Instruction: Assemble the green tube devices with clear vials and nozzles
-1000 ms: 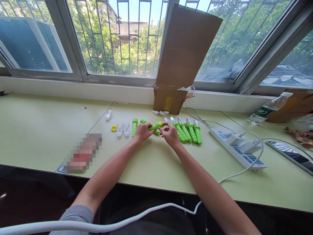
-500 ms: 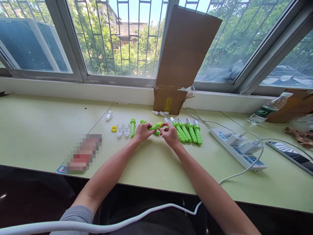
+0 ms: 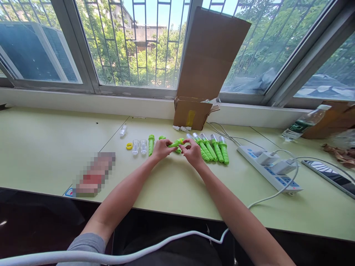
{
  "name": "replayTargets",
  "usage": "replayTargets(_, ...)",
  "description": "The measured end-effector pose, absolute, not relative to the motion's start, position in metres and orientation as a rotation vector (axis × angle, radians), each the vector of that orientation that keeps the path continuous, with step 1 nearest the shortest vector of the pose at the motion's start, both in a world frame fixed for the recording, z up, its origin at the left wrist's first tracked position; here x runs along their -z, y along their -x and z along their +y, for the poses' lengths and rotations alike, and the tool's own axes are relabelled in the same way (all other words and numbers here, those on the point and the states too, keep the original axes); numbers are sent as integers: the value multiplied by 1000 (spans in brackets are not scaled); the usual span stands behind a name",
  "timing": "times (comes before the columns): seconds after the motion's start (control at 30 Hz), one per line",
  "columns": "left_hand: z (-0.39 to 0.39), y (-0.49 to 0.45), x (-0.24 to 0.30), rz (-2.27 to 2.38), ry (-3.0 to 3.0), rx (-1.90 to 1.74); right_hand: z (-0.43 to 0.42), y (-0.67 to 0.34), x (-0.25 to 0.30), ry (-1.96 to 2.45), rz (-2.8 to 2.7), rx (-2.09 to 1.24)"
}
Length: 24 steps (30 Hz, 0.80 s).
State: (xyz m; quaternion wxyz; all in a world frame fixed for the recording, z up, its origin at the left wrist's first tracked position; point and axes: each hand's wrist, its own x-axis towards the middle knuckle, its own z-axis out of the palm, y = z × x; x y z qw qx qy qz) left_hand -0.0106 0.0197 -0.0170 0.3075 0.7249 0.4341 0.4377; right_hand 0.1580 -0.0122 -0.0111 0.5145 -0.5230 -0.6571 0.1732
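My left hand (image 3: 161, 148) is closed around a green plastic handle (image 3: 175, 143), which lies tilted with a yellow ring (image 3: 181, 141) at its right end. Thumb and fingers of my right hand (image 3: 192, 150) pinch at that ringed end; the fingers partly hide the contact. Another green handle (image 3: 151, 145) lies just left of my left hand, and one more is mostly covered by it. Beside these are two clear ribbed plastic caps (image 3: 135, 147) and a loose yellow ring (image 3: 129, 146). Right of my right hand lie several green handles with clear caps (image 3: 216, 149).
A cardboard box (image 3: 191, 113) with a raised flap stands against the window wall, small white parts (image 3: 181, 128) before it. A clear piece (image 3: 123, 130) lies farther left. To the right are a power strip (image 3: 269, 170) with cables, a phone (image 3: 330, 177) and a water bottle (image 3: 305, 123).
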Motion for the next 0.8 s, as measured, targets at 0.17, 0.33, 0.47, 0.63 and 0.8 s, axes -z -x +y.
replayTargets(0.17,19,11,16,1120,-1852,-1138,-13,-158,11,1256,-1591,-402)
replayTargets(0.33,16,12,10,1119,-1821,-1098,-13,-158,11,1265,-1596,-398)
replayTargets(0.47,13,14,6,1128,-1802,-1034,-13,-157,11,1260,-1595,-417)
replayTargets(0.63,12,15,7,1116,-1854,-990,-12,-159,15,1243,-1604,-438)
replayTargets(0.8,13,13,11,1202,-2087,-980,-13,-159,19,1257,-1631,-308)
